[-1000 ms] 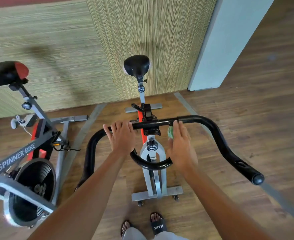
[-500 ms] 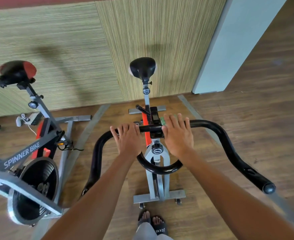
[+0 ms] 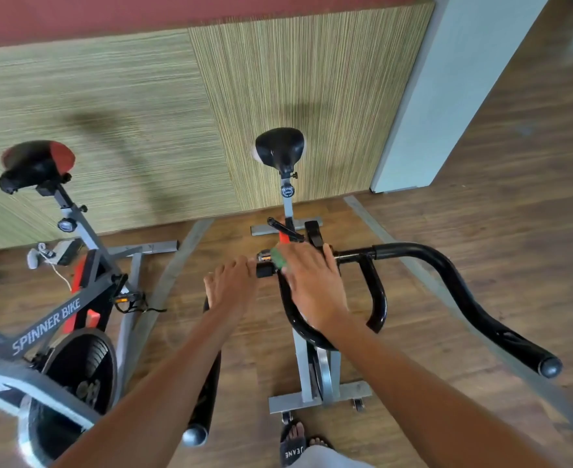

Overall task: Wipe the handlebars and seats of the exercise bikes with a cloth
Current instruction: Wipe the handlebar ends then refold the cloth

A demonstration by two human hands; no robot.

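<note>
In front of me stands a grey exercise bike with a black handlebar point(image 3: 430, 261) and a black seat point(image 3: 280, 148) at its far end. My left hand point(image 3: 234, 285) grips the bar left of the centre clamp, fingers curled over it. My right hand point(image 3: 312, 282) holds a green cloth point(image 3: 278, 258) against the middle of the bar; only the cloth's left edge peeks out from under the fingers. The bar's left arm is mostly hidden under my left forearm, and its end cap point(image 3: 195, 434) shows below.
A second bike marked SPINNER BIKE point(image 3: 48, 322) with a red and black seat point(image 3: 36, 162) stands close on the left. A striped wall panel point(image 3: 278, 79) runs behind both bikes, a pale pillar point(image 3: 447, 96) rises at right. My sandalled foot point(image 3: 293, 440) is by the bike's base.
My right hand has slid the cloth leftward along the bar, from right of the centre clamp onto the centre. My left hand keeps its grip. The view has shifted.
</note>
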